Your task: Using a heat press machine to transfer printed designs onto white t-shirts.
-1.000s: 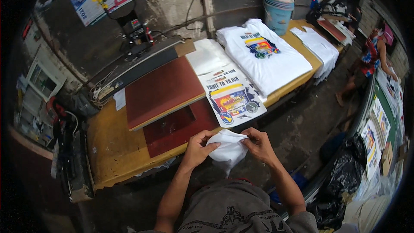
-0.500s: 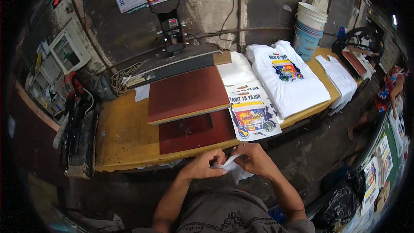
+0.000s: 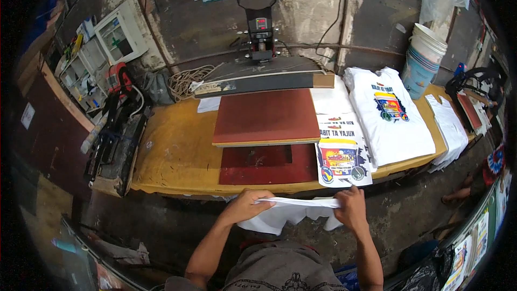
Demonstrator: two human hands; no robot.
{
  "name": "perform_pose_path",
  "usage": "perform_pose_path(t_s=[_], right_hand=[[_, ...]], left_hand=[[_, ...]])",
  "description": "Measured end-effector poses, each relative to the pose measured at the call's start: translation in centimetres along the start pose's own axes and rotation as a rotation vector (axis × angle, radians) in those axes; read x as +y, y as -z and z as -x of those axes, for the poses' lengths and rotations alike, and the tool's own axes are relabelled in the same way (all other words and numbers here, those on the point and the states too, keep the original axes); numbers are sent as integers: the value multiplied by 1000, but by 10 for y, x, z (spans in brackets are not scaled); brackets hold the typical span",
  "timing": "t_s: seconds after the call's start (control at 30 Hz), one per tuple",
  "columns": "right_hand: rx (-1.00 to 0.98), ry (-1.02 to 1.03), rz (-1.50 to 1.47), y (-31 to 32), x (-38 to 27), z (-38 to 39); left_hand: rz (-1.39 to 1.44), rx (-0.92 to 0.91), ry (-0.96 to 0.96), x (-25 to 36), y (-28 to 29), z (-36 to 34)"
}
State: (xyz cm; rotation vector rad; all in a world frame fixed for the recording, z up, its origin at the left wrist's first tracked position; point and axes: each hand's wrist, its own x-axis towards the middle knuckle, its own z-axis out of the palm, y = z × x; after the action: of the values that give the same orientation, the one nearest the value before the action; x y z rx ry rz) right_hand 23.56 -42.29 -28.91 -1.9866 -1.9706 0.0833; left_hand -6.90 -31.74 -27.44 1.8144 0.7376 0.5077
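Observation:
A white shirt (image 3: 285,216) hangs between my two hands, in front of the table's near edge. Its top edge is stretched straight across. My left hand (image 3: 243,206) pinches one end of that edge, and my right hand (image 3: 352,210) is closed round the other. Just beyond stands a heat press with its flat red-brown bed (image 3: 269,117) bare and its dark upper plate (image 3: 258,80) raised behind. Right of the bed lie printed transfer sheets (image 3: 344,161) with a colourful mirrored design.
A stack of white T-shirts (image 3: 401,134), the top one printed, lies on the yellow table (image 3: 172,145) at the right. Behind it stand nested buckets (image 3: 423,64). Another black press (image 3: 116,151) is at the left end. More printed sheets (image 3: 463,258) lie on a surface at lower right.
My hands have moved apart, pulling the bunched shirt's edge out wide and taut. The view has turned, so the table and press appear farther right.

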Motion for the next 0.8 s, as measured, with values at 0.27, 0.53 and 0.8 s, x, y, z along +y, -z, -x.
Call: perform_pose_path(t_s=[0.27,0.53,0.8], right_hand=[[259,-55,-53,5,23,-19],[64,-304,-851,-3,45,-42],[65,-568,-1735,3,54,-206]], left_hand=[[-701,509,106,6,57,51],[-268,624,76,-42,109,89],[863,782,172,-70,231,-37]])
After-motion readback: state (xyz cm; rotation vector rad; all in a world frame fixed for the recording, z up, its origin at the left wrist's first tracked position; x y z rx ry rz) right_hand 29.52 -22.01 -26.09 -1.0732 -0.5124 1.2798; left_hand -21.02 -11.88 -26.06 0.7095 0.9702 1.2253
